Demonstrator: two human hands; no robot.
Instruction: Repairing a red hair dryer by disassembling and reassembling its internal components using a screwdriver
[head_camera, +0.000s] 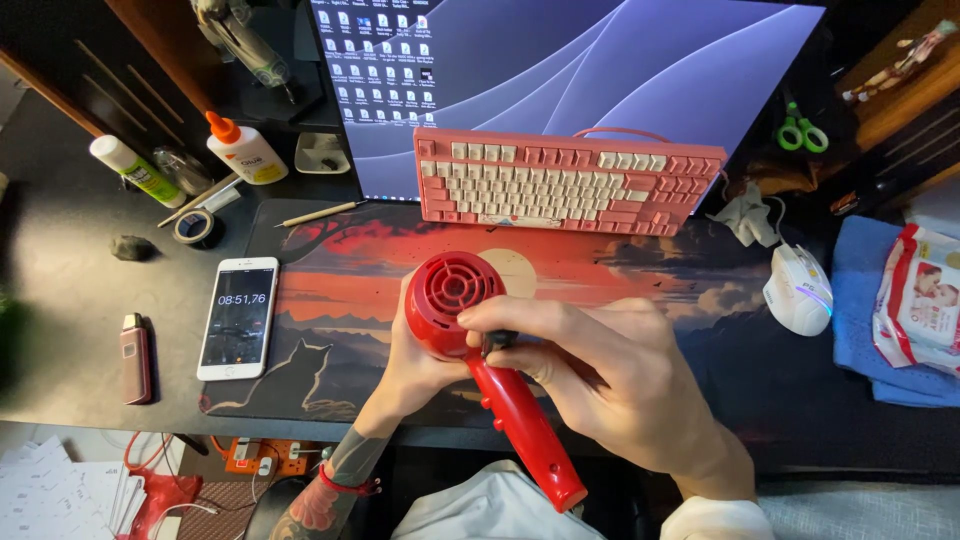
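Red hair dryer (470, 340) held above the desk (80, 300) edge, rear grille up, handle running down-right toward the body. Left hand (410, 370) cups the head from below; right hand (590, 375) closed on the head-handle joint, fingertips on the grille rim.

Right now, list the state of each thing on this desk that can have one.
hair dryer: red, held above the desk mat, rear grille facing up
left hand: cupping the dryer body
right hand: fingers at the body-handle joint
phone: screen lit, lying flat
monitor: on
glue bottle: capped, upright
scissors: shut
mouse: untouched
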